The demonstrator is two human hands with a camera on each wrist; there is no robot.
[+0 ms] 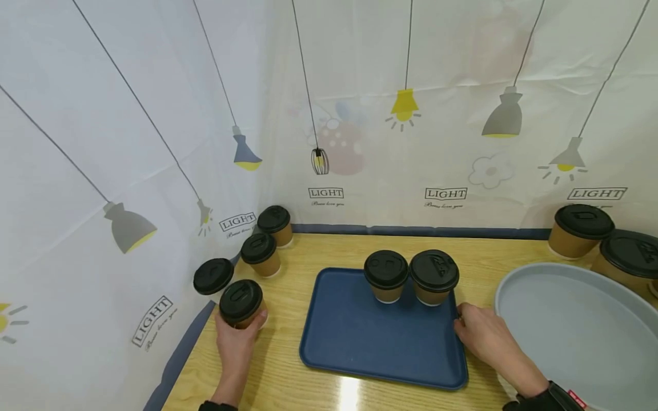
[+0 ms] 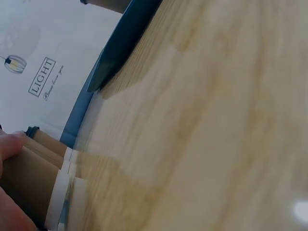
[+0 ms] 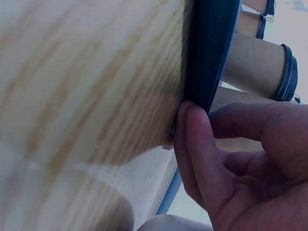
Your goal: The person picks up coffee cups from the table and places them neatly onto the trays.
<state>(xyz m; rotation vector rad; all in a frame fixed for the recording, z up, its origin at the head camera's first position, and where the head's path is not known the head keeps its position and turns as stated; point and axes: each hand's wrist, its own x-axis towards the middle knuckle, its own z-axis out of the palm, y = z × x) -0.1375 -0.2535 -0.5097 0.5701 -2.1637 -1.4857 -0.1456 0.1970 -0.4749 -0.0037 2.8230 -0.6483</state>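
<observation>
My left hand [image 1: 235, 337] grips a brown paper coffee cup [image 1: 252, 321] with a black lid, at the table's left side; the left wrist view shows the fingers around it only in part. A blue rectangular tray [image 1: 380, 348] lies in the middle, with two lidded cups [image 1: 386, 277] [image 1: 434, 278] side by side at its far right corner. At the tray's right edge, my right hand [image 1: 483, 332] pinches the rim between thumb and fingers [image 3: 197, 130], as the right wrist view shows.
Several more lidded cups [image 1: 260, 255] stand along the left wall. A round grey tray [image 1: 576, 337] is at the right, with lidded cups [image 1: 574, 242] behind it. White printed sheeting [image 1: 380, 211] borders the table [image 1: 329, 245] at the back and left.
</observation>
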